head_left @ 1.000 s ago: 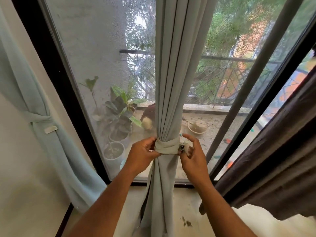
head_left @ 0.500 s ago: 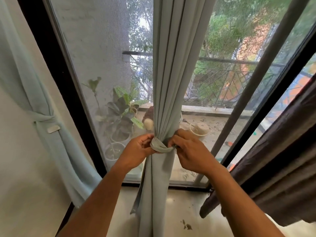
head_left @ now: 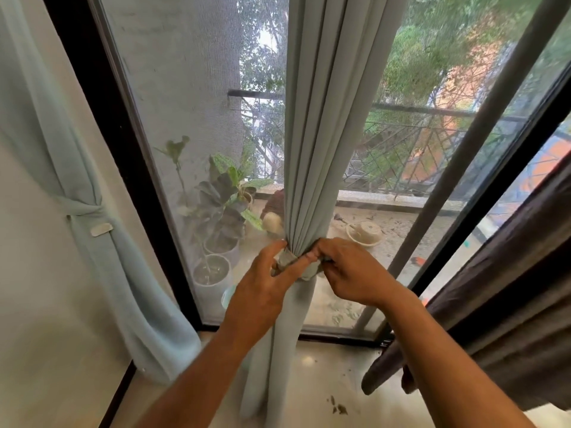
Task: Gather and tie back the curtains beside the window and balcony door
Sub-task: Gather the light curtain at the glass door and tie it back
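Middle curtain: the pale grey-green curtain (head_left: 318, 125) hangs straight down in front of the mesh door (head_left: 185, 97), its folds drawn into a narrow bunch at about the height of the hands, then falls loose to the floor (head_left: 324, 375).
Tie-back: a band of the same cloth (head_left: 289, 260) goes round the bunch at its narrowest point; its ends are crumpled between the two hands.
Left hand: the left hand (head_left: 262, 288) comes up from below on the curtain's left side, thumb and forefinger pinching the band against the cloth.
Right hand: the right hand (head_left: 349, 270) reaches in from the right, fingers curled over and gripping the band's other end, knuckles up, its fingertips meeting the left hand's.
Left curtain: a lighter blue curtain (head_left: 61, 143) by the wall (head_left: 37, 304) is already gathered by its own tie (head_left: 81, 208), with a small pale tab (head_left: 101, 229) just below the knot.
Right curtain: a dark brown curtain (head_left: 506, 291) hangs at the right edge, loose, its lower corner lying on the floor.
Outside: potted plants (head_left: 222, 211) stand on the balcony close behind the mesh; a shallow bowl (head_left: 364, 233) sits further right, before the railing (head_left: 411, 143).
Floor: a few dark specks (head_left: 337, 406) lie near the brown curtain's hem.
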